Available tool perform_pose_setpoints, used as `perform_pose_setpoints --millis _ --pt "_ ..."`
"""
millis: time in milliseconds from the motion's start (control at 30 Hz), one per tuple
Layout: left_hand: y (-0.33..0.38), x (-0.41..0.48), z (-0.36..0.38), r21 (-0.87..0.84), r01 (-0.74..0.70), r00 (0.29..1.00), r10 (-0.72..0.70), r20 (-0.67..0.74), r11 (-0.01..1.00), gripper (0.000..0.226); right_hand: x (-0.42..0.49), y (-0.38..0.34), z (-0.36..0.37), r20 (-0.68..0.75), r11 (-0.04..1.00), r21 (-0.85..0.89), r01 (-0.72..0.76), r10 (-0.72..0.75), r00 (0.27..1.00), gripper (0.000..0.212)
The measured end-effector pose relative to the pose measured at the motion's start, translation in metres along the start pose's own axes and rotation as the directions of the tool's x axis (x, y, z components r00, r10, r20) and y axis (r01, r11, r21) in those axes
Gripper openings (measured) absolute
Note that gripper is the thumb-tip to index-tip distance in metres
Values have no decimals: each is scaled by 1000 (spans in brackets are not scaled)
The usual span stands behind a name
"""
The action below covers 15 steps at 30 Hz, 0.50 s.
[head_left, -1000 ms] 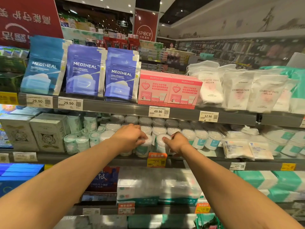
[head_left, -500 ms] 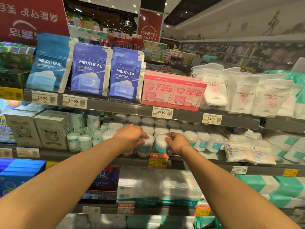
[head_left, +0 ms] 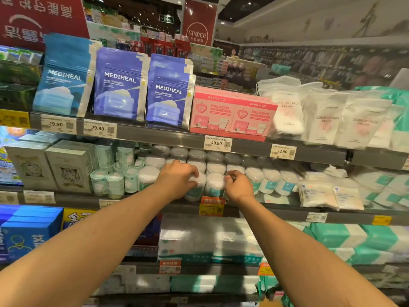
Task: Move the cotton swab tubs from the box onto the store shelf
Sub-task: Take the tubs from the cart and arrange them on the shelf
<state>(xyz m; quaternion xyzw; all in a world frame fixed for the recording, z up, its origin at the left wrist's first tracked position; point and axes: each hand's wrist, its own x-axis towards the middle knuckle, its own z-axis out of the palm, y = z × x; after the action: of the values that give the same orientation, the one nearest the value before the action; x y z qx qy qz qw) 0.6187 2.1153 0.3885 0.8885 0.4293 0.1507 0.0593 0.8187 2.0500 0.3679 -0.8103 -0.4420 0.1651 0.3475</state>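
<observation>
In the head view, both bare arms reached forward to the middle shelf (head_left: 276, 208) of a store rack. The left hand (head_left: 177, 180) lay over the front tub (head_left: 195, 189) of cotton swabs. Its grip was closed: the fingers curled over the white lid and down the side, and the tub stood upright at the front edge of the shelf. The right hand (head_left: 240, 188) was just beside it, at the neighbouring tub (head_left: 214, 185). Its fingers (head_left: 230, 175) were curled at the upper edge of this tub, but I cannot tell if the grip really pinched it or only touched it. More cotton swab tubs (head_left: 270, 180) stood in rows behind and to the right of both hands, some stacked in two layers. An orange price tag (head_left: 212, 206) hung on the shelf edge under the two tubs. To the left on the same shelf stood pale boxes with a tiger drawing (head_left: 68, 167). On the upper shelf (head_left: 166, 136) were blue Mediheal pouches (head_left: 119, 85), pink boxes (head_left: 232, 116) and bags of cosmetic pads (head_left: 327, 116).
</observation>
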Motion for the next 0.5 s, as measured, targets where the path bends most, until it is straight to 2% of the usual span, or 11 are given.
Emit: perform_pose_setpoints --millis 167,333,400,433,500 --pt "34 7 8 -219 -18 1000 15 -14 976 18 -23 20 -22 -39 998 42 -35 37 999 31" --pt "122 6 41 -374 -116 992 122 -8 920 15 -64 83 -80 -108 988 61 -144 150 983 27" --pt "151 2 54 -404 -158 983 183 22 901 14 -77 110 -97 -138 979 73 -189 198 970 26" --pt "192 -1 69 -433 -213 965 259 50 876 13 -96 142 -125 -172 964 87 -250 261 950 25" --pt "209 -11 76 -462 -170 963 247 110 870 12 -112 160 -133 -188 959 67 -276 283 940 26"
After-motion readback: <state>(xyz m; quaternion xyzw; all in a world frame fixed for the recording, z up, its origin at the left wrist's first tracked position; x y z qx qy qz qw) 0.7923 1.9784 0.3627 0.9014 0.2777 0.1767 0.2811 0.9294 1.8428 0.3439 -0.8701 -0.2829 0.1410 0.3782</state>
